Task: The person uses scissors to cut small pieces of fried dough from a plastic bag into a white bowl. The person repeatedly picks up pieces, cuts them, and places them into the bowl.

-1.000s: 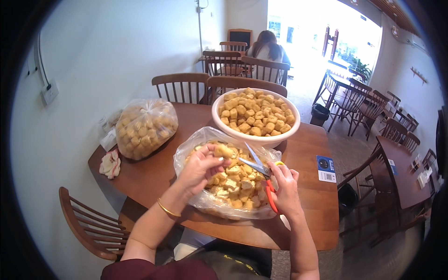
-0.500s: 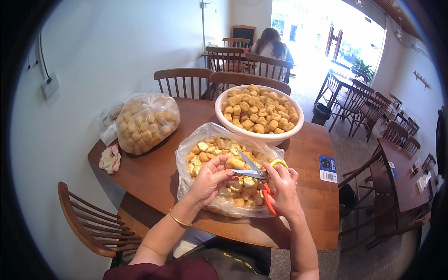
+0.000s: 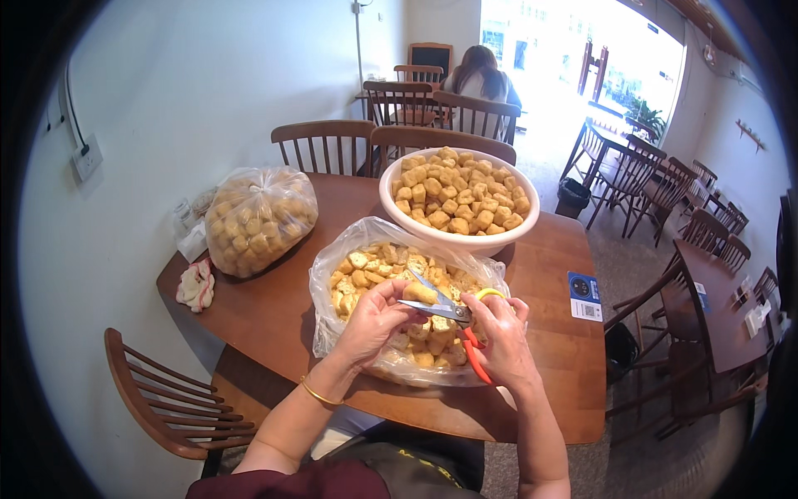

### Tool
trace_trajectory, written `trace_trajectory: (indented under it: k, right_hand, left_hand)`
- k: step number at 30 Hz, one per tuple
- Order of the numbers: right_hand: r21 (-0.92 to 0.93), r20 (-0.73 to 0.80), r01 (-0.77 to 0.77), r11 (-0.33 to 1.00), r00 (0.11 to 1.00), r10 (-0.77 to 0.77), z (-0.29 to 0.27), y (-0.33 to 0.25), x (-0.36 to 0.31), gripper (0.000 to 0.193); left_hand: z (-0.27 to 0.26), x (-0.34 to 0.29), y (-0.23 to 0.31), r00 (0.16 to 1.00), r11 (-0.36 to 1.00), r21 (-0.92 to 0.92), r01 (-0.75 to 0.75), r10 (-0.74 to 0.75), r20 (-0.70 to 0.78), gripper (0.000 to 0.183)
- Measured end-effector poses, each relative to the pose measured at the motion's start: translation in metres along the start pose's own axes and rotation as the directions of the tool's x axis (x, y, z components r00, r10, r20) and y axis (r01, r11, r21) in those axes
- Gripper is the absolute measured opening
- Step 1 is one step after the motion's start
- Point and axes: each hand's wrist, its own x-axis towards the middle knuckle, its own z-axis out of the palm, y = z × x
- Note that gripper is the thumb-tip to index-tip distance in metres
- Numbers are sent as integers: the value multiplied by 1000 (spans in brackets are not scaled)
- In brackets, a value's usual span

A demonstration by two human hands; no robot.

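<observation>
My left hand point(image 3: 371, 326) pinches a golden fried tofu puff point(image 3: 421, 292) between thumb and fingers. My right hand point(image 3: 500, 339) grips scissors point(image 3: 447, 309) with red and yellow handles. Their blades are spread, one on either side of the puff. Both hands are above an opened clear plastic bag point(image 3: 326, 264) on the table. Inside it lie many tofu puffs point(image 3: 359, 259), several with pale cut faces showing. Just beyond stands a white bowl point(image 3: 465, 241) heaped with puffs point(image 3: 455, 190) that look whole.
A tied clear bag of puffs point(image 3: 259, 223) sits at the left of the wooden table point(image 3: 549, 366), beside a white cloth glove point(image 3: 196, 285). A card point(image 3: 585, 297) lies at the right. Chairs point(image 3: 166, 399) surround the table. Another person point(image 3: 480, 79) sits farther back.
The scissors have shifted slightly left, so their blades reach farther over the puff. My hands otherwise keep nearly the same position.
</observation>
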Motion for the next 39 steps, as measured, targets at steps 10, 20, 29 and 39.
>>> trace_trajectory:
  k: [10,20,29,39]
  right_hand:
    - [2,26,-10,1000,1000,10,1,2,0,47]
    - [-25,-33,12,1000,999,-13,-1,7,-2,54]
    - [-18,-5,22,1000,1000,-22,1,0,-2,70]
    - [-15,4,10,1000,1000,-10,0,-2,-2,67]
  left_hand:
    - [-4,-5,-2,995,991,-130,7,-20,-98,27]
    - [-8,-6,7,980,998,19,-52,55,-190,23]
    - [1,-4,0,981,995,-70,-71,57,-185,26]
    - [0,-2,-13,988,998,-25,-54,50,-146,24]
